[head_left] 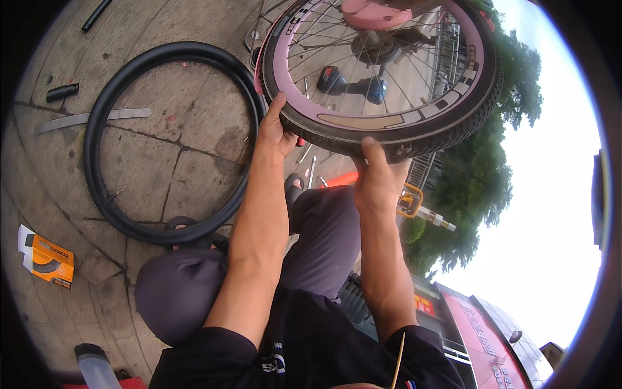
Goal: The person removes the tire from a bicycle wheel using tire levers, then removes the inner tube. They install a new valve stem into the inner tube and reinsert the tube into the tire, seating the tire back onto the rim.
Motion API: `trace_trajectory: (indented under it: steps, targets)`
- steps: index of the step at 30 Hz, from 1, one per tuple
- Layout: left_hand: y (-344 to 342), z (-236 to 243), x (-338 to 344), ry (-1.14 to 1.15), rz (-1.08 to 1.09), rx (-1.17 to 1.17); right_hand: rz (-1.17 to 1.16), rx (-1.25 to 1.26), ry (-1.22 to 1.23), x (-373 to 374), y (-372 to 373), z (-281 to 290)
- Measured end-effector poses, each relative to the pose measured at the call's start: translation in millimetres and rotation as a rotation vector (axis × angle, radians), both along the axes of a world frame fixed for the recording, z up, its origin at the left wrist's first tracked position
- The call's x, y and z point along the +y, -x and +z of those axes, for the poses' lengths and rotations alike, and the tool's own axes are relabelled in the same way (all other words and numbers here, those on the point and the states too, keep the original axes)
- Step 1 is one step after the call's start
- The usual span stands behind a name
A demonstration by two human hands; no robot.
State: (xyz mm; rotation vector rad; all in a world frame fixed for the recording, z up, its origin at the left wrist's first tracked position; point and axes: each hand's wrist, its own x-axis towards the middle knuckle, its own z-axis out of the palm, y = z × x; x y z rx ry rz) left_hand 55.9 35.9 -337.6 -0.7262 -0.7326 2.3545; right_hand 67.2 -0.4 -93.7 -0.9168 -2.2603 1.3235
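Note:
A bicycle wheel with a pink rim [283, 63] and thin spokes is in front of me, joined to a pink bicycle part [376, 14] at the top. Its black tire [326, 137] runs round the rim. My left hand [277, 131] is closed on the tire at its lower left, thumb pressing up against the sidewall. At the bottom of the wheel, my right hand [378, 175] grips the same tire, thumb over its near side. The fingers of both hands are mostly hidden behind the tire.
On the paving to the left lie a loose black ring-shaped tube [92, 146], a flat metal bar [65, 123], a short black cylinder [63, 93] and an orange box [52, 260]. A blue-and-black cordless power tool [353, 86] shows through the spokes. A bottle [95, 368] stands lower left.

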Motion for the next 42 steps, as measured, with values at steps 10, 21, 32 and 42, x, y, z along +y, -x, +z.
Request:
trace_trajectory:
  steps: [10, 21, 32, 42]
  targets:
    - [-25.0, 34.9, -24.6, -0.187, 0.066, 0.299, 0.030, -0.089, 0.042, 1.0, -8.4, -24.9]
    - [-26.2, 49.9, -31.8, -0.157, 0.056, 0.251, 0.027, -0.065, 0.004, 3.4, -9.5, -26.1]
    - [-22.3, 38.9, -28.2, -0.129, 0.090, 0.202, 0.053, -0.020, 0.023, -1.8, -12.2, -55.0]
    - [-22.9, 56.5, -18.4, -0.064, 0.144, 0.105, 0.021, 0.033, 0.009, 7.9, -15.9, -60.2]
